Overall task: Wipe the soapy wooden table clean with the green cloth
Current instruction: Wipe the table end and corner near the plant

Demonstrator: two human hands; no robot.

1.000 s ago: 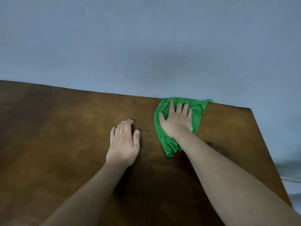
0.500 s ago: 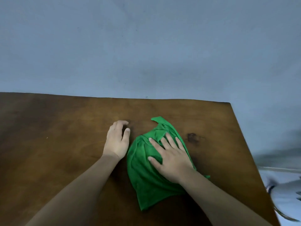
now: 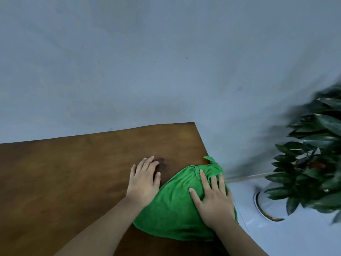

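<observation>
The green cloth (image 3: 173, 206) lies bunched at the right edge of the brown wooden table (image 3: 64, 178), with one corner hanging past the edge. My right hand (image 3: 212, 198) presses flat on the cloth's right side, fingers spread and pointing away from me. My left hand (image 3: 144, 179) rests palm-down on the bare wood just left of the cloth, holding nothing. A dark damp-looking patch (image 3: 163, 161) shows on the wood beyond my left fingertips. No soap suds are visible.
A plain blue-grey wall (image 3: 147, 61) rises behind the table. To the right, below the table's edge, is a pale floor with a potted plant (image 3: 313, 154) and the round rim of its pot (image 3: 265, 209).
My right hand has dragged the cloth from the far edge toward me, then rightward to the table's right edge. The view has swung right, bringing the plant in. My left hand stays flat on the wood.
</observation>
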